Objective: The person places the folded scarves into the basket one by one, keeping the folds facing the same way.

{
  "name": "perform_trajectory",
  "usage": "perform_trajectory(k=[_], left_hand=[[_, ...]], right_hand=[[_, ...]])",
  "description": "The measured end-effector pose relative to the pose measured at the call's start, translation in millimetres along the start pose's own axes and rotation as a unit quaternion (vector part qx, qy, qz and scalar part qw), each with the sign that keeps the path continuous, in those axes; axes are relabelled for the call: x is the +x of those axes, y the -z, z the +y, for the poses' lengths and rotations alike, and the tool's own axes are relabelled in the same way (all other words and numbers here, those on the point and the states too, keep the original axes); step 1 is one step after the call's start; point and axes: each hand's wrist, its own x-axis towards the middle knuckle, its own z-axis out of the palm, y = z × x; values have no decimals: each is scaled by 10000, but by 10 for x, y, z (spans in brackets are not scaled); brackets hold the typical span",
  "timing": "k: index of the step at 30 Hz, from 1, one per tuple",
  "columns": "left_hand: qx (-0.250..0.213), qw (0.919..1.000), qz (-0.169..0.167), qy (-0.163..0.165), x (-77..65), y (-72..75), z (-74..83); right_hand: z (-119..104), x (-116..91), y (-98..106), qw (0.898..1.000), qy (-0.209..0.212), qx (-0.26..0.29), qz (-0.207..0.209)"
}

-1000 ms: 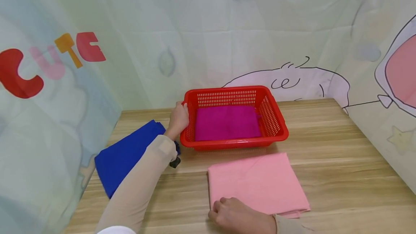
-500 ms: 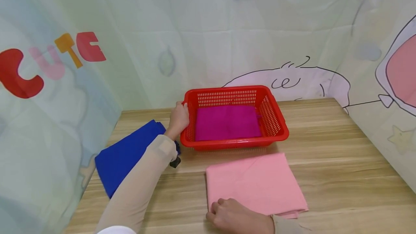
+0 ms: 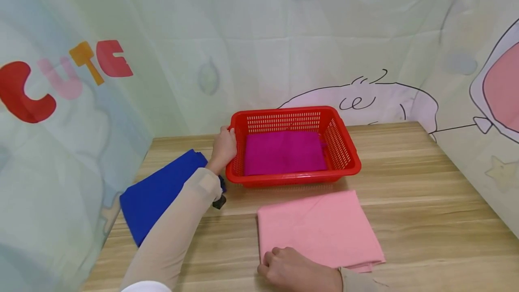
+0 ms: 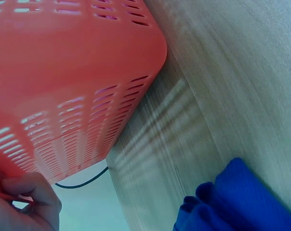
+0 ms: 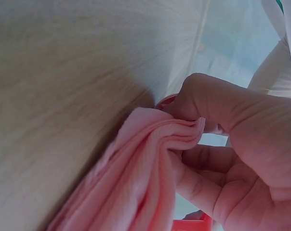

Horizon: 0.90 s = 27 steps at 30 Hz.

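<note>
My left hand (image 3: pixel 224 148) grips the left rim of a red plastic basket (image 3: pixel 293 178) with slotted walls; in the left wrist view the thumb (image 4: pixel 32 192) curls over that rim. A folded magenta cloth (image 3: pixel 284 152) lies flat inside the basket. Nearer to me on the table, a folded pink cloth (image 3: pixel 324 229) has its near left corner under my right hand (image 3: pixel 298 269). The right wrist view shows the layered edge of the pink cloth (image 5: pixel 140 178) pinched between thumb and fingers of the right hand (image 5: pixel 227 144).
A folded blue cloth (image 3: pixel 162 197) lies on the wooden table (image 3: pixel 425 202) at the left, partly behind the left forearm (image 3: pixel 174 229). A printed curtain (image 3: pixel 259 48) hangs right behind the basket and along both sides of the table.
The pink cloth and the right hand have shifted very slightly left. The left hand keeps its grip on the basket, which stays in place.
</note>
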Motion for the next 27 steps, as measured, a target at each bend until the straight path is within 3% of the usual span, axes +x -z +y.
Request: perform_trajectory(k=[18, 27], left_hand=[[-64, 9999, -45, 85, -6, -8, 4], [-75, 9999, -49, 48, -2, -5, -1]], right_hand=[[-34, 38, 34, 9986, -134, 464, -213], [-53, 70, 23, 9996, 34, 263, -122]])
